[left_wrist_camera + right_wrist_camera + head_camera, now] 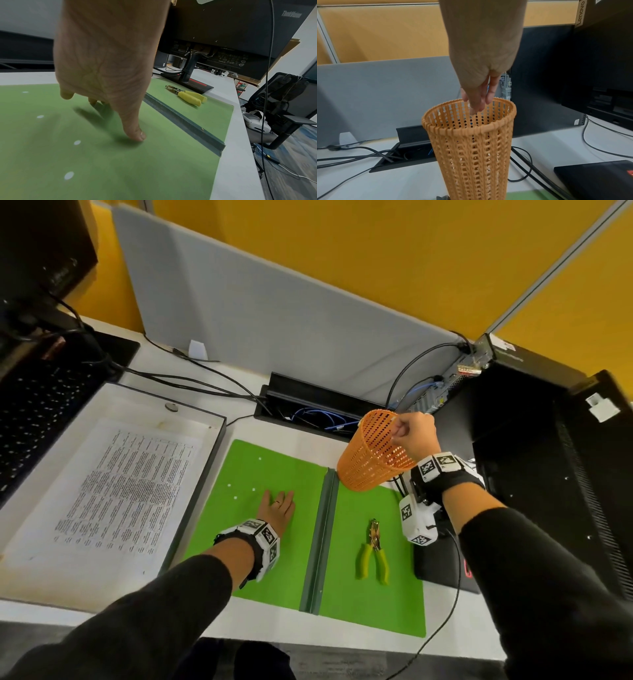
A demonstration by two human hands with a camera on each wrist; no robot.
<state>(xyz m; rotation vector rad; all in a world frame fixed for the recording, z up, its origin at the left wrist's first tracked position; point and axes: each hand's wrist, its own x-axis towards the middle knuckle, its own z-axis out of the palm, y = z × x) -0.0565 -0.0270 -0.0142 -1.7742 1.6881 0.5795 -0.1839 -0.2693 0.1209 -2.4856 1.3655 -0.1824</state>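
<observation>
Pinching orange basket [370,460] upright, mouth up.

— Item a?
— The orange mesh basket [371,460]: tall, perforated, tilted, mouth toward 1 o'clock, base at the folder's 12 o'clock edge.
— Item b?
— The green folder [246,470]: open flat, grey spine [320,539] running 12 to 6 o'clock.

Left grip [106,60] on green mat [120,169]

office cubicle: grey desk divider [274,313], yellow partition walls, monitor [223,27], keyboard [37,405], desktop pc [513,385].
</observation>
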